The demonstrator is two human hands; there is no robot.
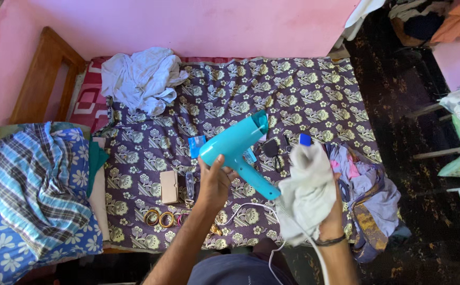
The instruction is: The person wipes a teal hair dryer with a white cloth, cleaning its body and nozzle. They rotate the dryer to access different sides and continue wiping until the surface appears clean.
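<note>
Turquoise plastic hair dryer (235, 145) is gripped at mid-frame by the left hand (214, 182), handle slanting lower right toward the right hand (327, 211), closed on a white cloth (306, 192).

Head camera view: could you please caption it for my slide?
Left hand holds a turquoise hair dryer while right hand grips a white cloth over a floral bedsheet.

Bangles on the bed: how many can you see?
3, maybe more: bangles lie clustered near the bed's front edge, left of the left hand's forearm; overlaps may hide others.
</note>
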